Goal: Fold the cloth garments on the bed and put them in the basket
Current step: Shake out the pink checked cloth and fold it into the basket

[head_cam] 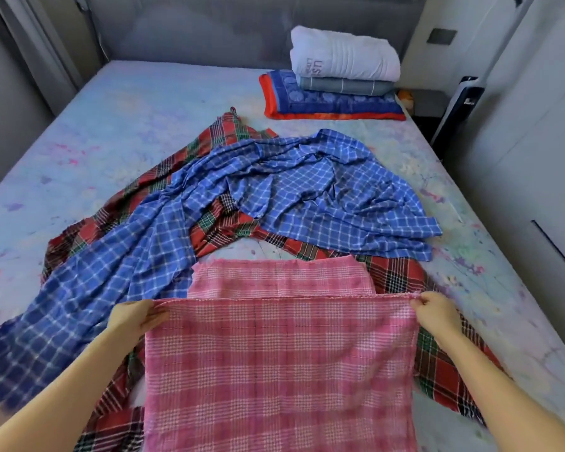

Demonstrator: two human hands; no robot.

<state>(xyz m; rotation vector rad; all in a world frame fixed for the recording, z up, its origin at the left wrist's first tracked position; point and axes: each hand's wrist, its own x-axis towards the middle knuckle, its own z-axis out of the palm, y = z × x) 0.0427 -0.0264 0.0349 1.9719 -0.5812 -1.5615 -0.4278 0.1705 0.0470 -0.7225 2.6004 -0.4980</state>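
Observation:
A pink checked cloth is stretched between my hands at the near side of the bed, its far part lying flat ahead of the held edge. My left hand pinches the left corner of its upper edge, and my right hand pinches the right corner. Beyond it a crumpled blue checked cloth sprawls across the middle of the bed. Under both lies a red and green plaid cloth, spread out and partly covered. No basket is in view.
The bed has a pale speckled sheet. At its far right a stack of folded linens sits: white on top, grey, then blue with an orange border. A grey headboard is behind; white cabinets stand to the right.

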